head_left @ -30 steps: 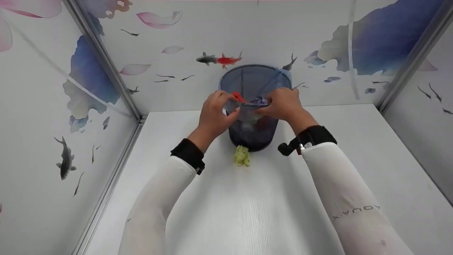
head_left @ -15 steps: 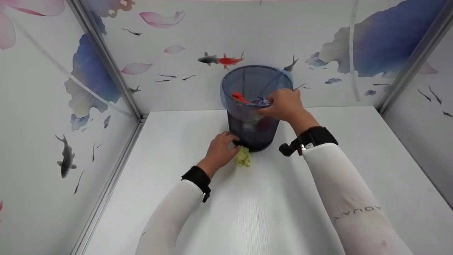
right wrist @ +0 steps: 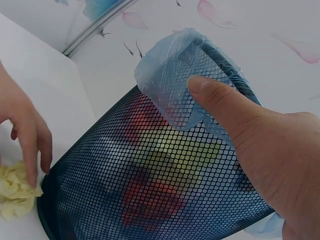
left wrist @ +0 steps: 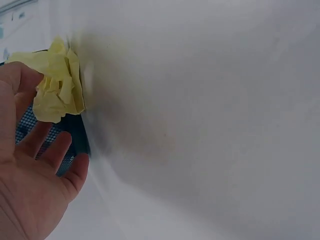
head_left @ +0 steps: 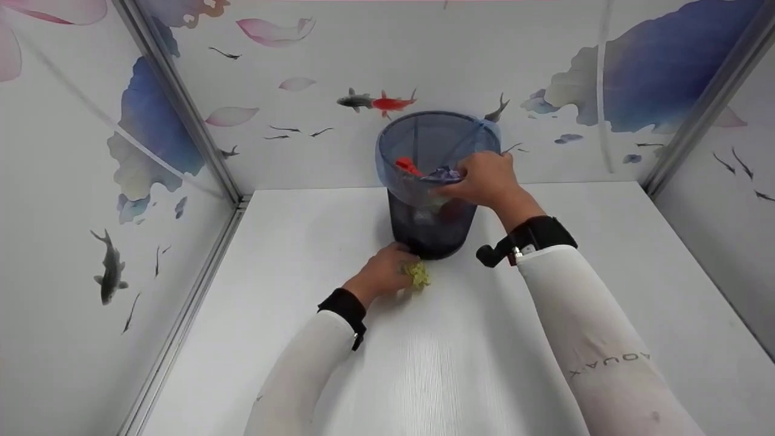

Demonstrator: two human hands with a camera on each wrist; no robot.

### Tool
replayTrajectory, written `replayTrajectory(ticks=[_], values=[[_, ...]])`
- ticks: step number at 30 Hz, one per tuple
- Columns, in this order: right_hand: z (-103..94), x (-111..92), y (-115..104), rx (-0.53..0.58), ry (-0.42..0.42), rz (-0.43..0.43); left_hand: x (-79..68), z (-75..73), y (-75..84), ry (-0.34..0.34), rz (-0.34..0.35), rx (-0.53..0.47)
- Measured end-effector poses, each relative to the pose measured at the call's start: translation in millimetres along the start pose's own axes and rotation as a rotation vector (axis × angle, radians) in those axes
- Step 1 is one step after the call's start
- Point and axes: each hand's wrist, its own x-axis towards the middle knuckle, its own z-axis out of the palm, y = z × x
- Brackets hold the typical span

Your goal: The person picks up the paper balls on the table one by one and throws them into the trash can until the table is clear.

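Note:
A dark mesh wastebasket (head_left: 433, 233) stands upright against the back wall, with a blue plastic bag (right wrist: 175, 75) folded over its rim. My right hand (head_left: 487, 178) grips that rim at the front right, thumb outside on the bag. Down by the basket's base, my left hand (head_left: 384, 271) pinches a ball of crumpled yellow paper (left wrist: 60, 87) between thumb and forefinger; its other fingers are spread beside the mesh in the left wrist view. Inside the basket lie a red crumpled piece (head_left: 408, 165) and a purple one (head_left: 444, 174). More coloured pieces show through the mesh in the right wrist view.
The white tabletop (head_left: 424, 363) runs from the basket towards me. A back wall (head_left: 339, 54) printed with fish and petals rises behind it. Metal profiles (head_left: 175, 109) frame the corners, and side walls stand left and right.
My left hand has let go of the basket rim's bag and come down to the yellow paper at the base, taking hold of it. The right hand has stayed on the rim.

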Motion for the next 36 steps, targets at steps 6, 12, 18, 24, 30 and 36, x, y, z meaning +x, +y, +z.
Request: replayTrajectory(ticks=[6,12,18,24,30,36], values=[[0.1,-0.8,0.1,0.005,-0.003,-0.004,-3.5,9.5,3.0,-0.026,-0.009,-0.024],[-0.3,-1.4,-1.5,0.005,-0.003,0.0,-8.4,15.8,4.3,-0.018,-0.029,-0.065],[-1.0,-2.1,-2.0,0.016,-0.004,0.011,-9.9,18.8,5.2,0.004,-0.024,-0.091],[-0.5,-1.5,-1.6,-0.013,-0.001,-0.005,-17.2,21.8,5.9,0.024,-0.043,-0.141],[-0.4,-2.0,-0.1,-0.003,0.008,-0.003,-23.5,18.6,5.0,0.035,-0.045,-0.146],[0.5,-1.0,-0.7,-0.003,0.004,-0.002,-25.2,-8.2,2.7,0.113,-0.035,-0.13]])
